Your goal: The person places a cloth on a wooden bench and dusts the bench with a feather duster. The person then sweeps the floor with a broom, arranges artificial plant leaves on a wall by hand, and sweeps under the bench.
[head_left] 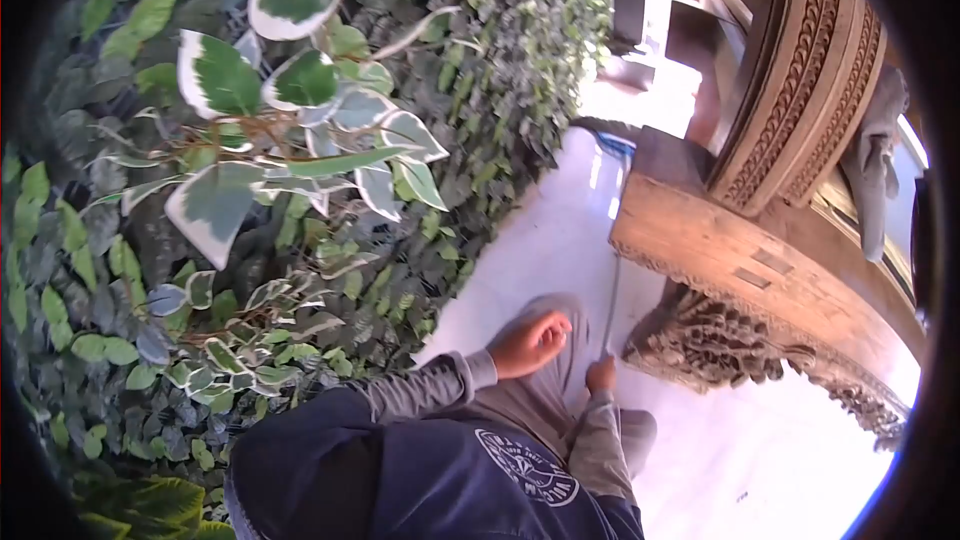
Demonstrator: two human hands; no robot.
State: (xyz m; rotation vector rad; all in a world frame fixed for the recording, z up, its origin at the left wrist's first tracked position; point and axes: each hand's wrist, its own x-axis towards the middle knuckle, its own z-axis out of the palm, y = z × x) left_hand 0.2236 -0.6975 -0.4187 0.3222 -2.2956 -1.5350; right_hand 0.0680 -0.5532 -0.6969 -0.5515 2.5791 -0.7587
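Observation:
My left hand point(532, 344) is raised above my lap with its fingers curled in, and I see nothing in it. To its right, my right hand point(601, 376) is closed around a thin grey rod point(613, 300). That rod reaches up toward the edge of a big wooden piece point(740, 245); whether its tip touches the wood I cannot tell. Just right of this hand is a carved wooden ornament point(700, 340) with deep relief, on the lower side of the wooden piece.
A dense wall of leaves point(500, 70) fills the left side, with variegated leaves point(220, 205) close to the camera. On the right stand carved wooden mouldings point(800, 70) with a grey cloth point(878, 160) over them. The floor point(540, 230) is pale and shiny.

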